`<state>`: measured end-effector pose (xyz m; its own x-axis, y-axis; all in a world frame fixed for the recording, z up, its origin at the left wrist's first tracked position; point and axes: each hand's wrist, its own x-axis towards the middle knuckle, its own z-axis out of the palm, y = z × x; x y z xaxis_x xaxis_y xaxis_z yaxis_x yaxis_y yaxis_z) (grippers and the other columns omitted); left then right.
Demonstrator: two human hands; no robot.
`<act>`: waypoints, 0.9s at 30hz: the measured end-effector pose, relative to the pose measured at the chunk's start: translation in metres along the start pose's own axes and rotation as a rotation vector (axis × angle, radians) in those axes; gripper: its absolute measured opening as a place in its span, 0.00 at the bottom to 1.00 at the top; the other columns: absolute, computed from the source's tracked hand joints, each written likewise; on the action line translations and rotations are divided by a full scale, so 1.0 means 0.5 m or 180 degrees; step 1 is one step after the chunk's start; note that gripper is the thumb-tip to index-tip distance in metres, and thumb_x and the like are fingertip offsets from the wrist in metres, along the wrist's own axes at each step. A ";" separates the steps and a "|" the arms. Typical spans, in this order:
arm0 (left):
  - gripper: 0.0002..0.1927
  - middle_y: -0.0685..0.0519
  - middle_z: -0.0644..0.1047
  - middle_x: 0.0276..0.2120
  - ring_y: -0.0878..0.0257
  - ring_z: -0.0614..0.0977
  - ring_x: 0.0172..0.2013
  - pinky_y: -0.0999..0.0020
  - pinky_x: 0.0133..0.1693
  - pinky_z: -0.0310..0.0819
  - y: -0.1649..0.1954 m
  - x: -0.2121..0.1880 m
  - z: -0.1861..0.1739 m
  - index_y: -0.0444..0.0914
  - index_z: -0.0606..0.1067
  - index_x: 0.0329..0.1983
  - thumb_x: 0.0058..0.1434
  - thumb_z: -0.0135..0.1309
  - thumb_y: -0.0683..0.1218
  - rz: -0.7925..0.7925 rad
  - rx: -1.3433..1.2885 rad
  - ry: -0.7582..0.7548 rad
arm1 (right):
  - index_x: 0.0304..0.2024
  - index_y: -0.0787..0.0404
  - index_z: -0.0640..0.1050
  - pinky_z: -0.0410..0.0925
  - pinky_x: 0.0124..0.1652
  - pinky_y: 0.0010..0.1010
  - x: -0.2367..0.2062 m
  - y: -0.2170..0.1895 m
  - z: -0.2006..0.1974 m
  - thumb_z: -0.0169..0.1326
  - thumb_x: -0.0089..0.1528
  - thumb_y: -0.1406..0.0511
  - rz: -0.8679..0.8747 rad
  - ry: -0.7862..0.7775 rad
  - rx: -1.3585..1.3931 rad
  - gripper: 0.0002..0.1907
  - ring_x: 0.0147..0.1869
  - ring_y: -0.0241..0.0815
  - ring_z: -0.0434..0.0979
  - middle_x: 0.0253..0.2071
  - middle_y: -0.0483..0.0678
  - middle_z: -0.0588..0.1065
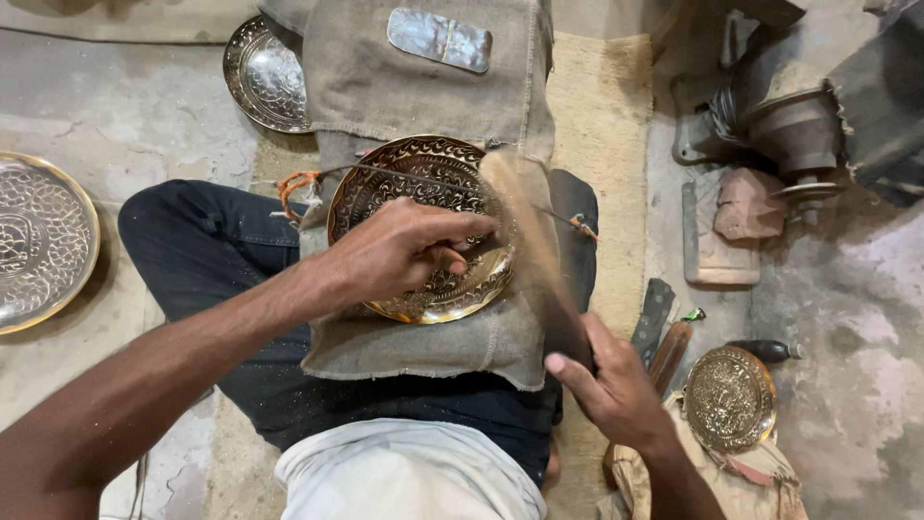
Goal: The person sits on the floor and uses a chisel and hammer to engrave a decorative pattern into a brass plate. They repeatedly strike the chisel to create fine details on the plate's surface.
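view from above onto the lap of a person sitting on the floor in dark trousers and a white shirt. a piece of coarse burlap cloth [423, 87] is draped over the legs, and on it lies a round brass plate [423, 231] with dense engraved scrollwork, tilted slightly toward the viewer. nothing lies in the plate; a thin cord [443, 180] with orange ends runs across its upper part.

the left hand [404, 248] rests on the middle of the plate, fingers curled and pressed down on its face, holding it steady. the right hand [616, 385] is closed around the dark handle of a long tool [534, 250], which reaches up across the plate's right rim; its upper end is blurred, so its shape cannot be told.

on the cloth above the plate lies a small flat silver rectangle [439, 39] with rounded corners. at the cloth's upper left edge, a silver engraved dish [262, 75] sits partly tucked under the burlap. at the far left edge of the view, a larger silver patterned tray [38, 241] with a gold rim lies on the concrete floor, well apart from the hands.

beside the right hand, lower right, a small brass engraved disc [730, 398] rests on a rag. near it lie a dark metal file [654, 318] and a black-handled tool [765, 350]. at upper right stands a grimy machine [799, 125].
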<state>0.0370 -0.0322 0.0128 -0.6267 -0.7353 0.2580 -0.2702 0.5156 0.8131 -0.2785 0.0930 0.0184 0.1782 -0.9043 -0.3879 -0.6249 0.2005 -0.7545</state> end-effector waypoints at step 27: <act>0.30 0.47 0.84 0.46 0.59 0.88 0.39 0.67 0.37 0.86 0.009 0.000 -0.004 0.41 0.77 0.60 0.54 0.56 0.30 0.0085 0.0183 0.0083 | 0.48 0.64 0.71 0.71 0.26 0.28 0.025 0.016 -0.007 0.45 0.70 0.45 -0.1236 0.0015 0.0162 0.28 0.28 0.34 0.70 0.30 0.42 0.69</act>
<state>0.0373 -0.0306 0.0175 -0.6151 -0.7318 0.2934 -0.2956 0.5591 0.7746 -0.2839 0.0819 0.0090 0.3903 -0.9183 -0.0660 -0.4731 -0.1386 -0.8700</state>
